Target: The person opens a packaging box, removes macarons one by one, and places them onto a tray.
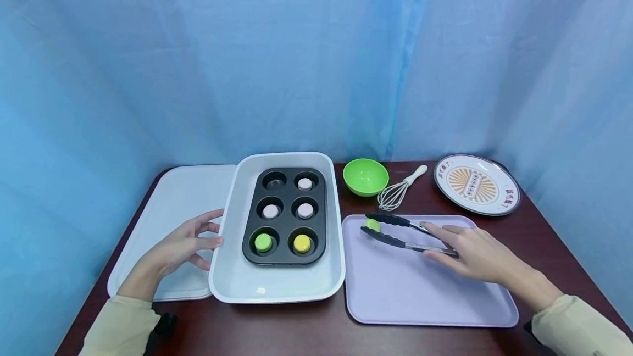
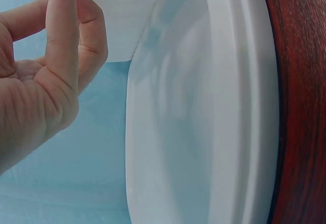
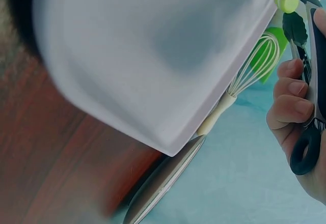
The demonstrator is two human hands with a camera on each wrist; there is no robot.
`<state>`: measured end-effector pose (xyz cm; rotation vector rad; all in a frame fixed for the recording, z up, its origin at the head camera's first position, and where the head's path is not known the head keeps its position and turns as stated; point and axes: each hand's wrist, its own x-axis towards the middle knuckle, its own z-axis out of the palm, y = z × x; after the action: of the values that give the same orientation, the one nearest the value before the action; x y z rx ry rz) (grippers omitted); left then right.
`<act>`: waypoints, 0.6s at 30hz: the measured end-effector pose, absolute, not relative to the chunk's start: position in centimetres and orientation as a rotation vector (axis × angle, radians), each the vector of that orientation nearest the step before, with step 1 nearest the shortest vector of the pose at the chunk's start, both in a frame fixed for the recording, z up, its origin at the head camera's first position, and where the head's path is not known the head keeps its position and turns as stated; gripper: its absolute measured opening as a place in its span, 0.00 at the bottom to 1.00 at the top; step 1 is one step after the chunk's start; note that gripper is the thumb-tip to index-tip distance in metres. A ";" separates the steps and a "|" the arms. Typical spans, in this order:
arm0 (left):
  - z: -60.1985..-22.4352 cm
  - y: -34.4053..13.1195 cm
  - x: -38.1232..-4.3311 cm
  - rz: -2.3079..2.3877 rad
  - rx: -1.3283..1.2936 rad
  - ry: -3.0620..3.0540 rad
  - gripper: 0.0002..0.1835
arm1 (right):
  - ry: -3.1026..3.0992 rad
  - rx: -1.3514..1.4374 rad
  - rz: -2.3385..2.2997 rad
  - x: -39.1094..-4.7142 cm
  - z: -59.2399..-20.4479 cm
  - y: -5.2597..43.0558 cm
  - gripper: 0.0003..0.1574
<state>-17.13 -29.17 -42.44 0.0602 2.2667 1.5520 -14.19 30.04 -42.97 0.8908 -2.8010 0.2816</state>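
Note:
My right hand (image 1: 477, 251) grips a pair of tongs (image 1: 388, 239) with black tips over the lilac tray (image 1: 410, 295). Between the tips, at the tray's far left corner, is a small green macaron (image 1: 373, 225). My left hand (image 1: 180, 246) has its fingers loosely extended, fingertips right at the left rim of a deep white basin (image 1: 277, 287). In that basin lies a dark muffin tin (image 1: 286, 228). Its cups hold a green macaron (image 1: 263, 242), a yellow macaron (image 1: 302, 243) and several pale ones (image 1: 305, 211); the far left cup is bare.
A white board-like tray (image 1: 173, 202) lies left of the basin, under my left hand. Behind the lilac tray stand a green bowl (image 1: 366, 177), a whisk (image 1: 403, 187) and a round printed plate (image 1: 477, 185). Blue curtains (image 1: 316, 59) hang around the dark wooden table (image 1: 267, 331).

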 end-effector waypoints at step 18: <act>-42.2 -29.1 -17.1 1.551 0.074 2.259 0.41 | -2.797 0.888 0.302 -14.7 -43.7 30.3 0.37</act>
<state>-17.13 -29.11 -42.19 0.0742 2.2586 1.5509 -14.67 30.30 -43.74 0.8878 -2.7968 0.3024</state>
